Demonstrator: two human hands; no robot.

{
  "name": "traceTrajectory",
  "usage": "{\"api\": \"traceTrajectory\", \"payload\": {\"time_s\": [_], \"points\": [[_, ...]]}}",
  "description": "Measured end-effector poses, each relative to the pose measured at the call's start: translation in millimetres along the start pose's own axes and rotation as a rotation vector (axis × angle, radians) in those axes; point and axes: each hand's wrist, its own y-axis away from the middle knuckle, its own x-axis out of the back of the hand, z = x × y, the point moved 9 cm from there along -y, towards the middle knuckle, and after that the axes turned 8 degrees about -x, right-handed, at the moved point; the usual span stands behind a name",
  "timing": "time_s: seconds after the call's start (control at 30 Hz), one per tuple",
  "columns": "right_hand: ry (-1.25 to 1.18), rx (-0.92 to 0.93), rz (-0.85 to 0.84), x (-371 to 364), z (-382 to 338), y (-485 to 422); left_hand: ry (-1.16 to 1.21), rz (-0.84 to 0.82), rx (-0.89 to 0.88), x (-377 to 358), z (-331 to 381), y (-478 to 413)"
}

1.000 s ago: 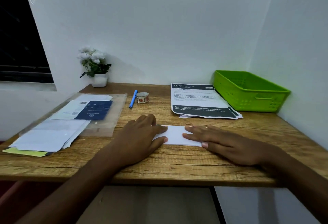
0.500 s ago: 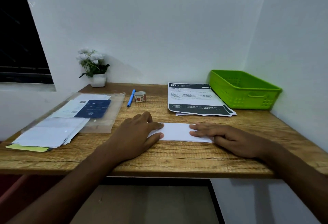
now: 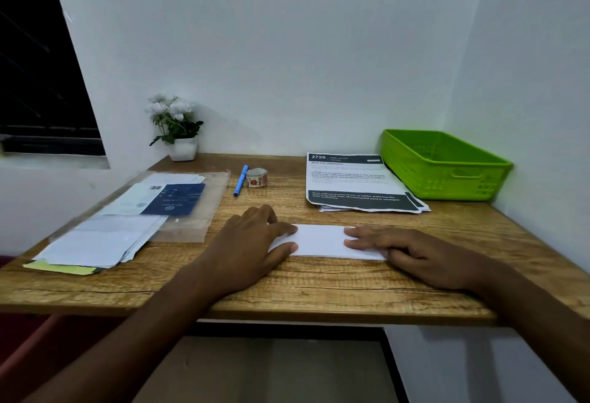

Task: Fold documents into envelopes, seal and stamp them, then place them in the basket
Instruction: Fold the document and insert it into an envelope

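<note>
At the front middle of the bench (image 3: 319, 287), the head camera shows me a folded sheet (image 3: 319, 241) lying flat as a narrow white strip. My left hand (image 3: 252, 243) presses its left end, fingers and thumb laid straight on the paper. My right hand (image 3: 412, 255) presses the right end the same way. Both hands are spread flat, with nothing pinched or gripped.

A second ago the two hands sat nearly fingertip to fingertip over the middle of the strip. Now they are well apart, and much more bare paper shows between them. I read that as a smoothing stroke outward along the fold, so the crease is likely set and this folding step is close to done.

Further back, a stack of printed documents (image 3: 351, 182) lies just beside the green basket (image 3: 440, 184), which stands in the right rear corner; I see no envelope in it. A blue pen (image 3: 241, 180) and a roll of stamps (image 3: 257, 177) lie near the middle rear. A pile of white papers (image 3: 105, 239), probably the envelopes, sits partly on a clear sleeve (image 3: 204, 204) at the left. I judge the next move is a reach left for an envelope, with stuffing, sealing and stamping all ahead.
</note>
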Motion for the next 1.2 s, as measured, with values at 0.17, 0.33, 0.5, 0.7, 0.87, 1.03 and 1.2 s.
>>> {"api": "traceTrajectory", "payload": {"time_s": [0.17, 0.33, 0.5, 0.7, 0.87, 1.03, 1.2], "points": [[-0.011, 0.005, -0.007, 0, 1, 0, 0.006, -0.004, -0.006, -1, -1, 0], [-0.038, -0.013, -0.035, 2, 6, -1, -0.003, 0.007, -0.013, 2, -1, 0], [-0.048, -0.041, 0.028, 15, 16, 0, 0.038, 0.011, -0.028, 2, -3, 3], [0.032, -0.036, 0.145, 37, 18, -8, 0.069, -0.007, -0.032, 2, -10, 1], [0.120, -0.088, 0.104, 50, 12, -39, 0.194, -0.032, -0.048, 12, -23, -13], [0.176, -0.070, 0.089, 54, 3, -81, 0.218, -0.084, -0.039, 12, -40, -43], [0.331, -0.079, 0.122, 53, -3, -121, 0.200, -0.031, -0.020, 6, -49, -65]]}}
